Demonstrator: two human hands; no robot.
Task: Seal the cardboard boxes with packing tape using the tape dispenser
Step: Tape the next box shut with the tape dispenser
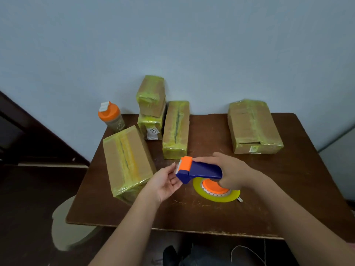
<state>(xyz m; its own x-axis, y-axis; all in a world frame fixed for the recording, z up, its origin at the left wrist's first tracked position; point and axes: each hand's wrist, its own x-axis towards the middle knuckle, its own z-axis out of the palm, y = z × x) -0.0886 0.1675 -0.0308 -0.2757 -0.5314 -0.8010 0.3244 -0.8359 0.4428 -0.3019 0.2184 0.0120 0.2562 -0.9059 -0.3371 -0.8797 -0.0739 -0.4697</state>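
Your right hand (229, 172) has its grip wrapped around the blue handle of the tape dispenser (199, 170), which you hold above the table (269, 198) near its centre. The dispenser's orange cutter head points toward 9 o'clock, and its yellow tape roll (216, 194) with the orange hub hangs below your fist.

Your left hand (165, 184) sits just at 9 o'clock of the cutter head, palm up, fingers relaxed and loosely spread, the fingertips at or touching the blade end. Its grip holds nothing that can be seen; whether a tape end lies between the fingers is too fine to tell.

Five cardboard boxes lie around the dispenser, all showing yellowish tape. The large box (127, 160) is at 9 o'clock of your hands, near the table's left edge. The narrow box (175, 129) lies at 12 o'clock, just beyond the dispenser. At 11 o'clock, two small stacked boxes (151, 108) stand against the wall, the lower one bearing a white label. The wide box (253, 127) sits at 2 o'clock, well apart from your right hand.

An orange-lidded shaker bottle (111, 117) stands at the table's far left corner, at 10 o'clock.
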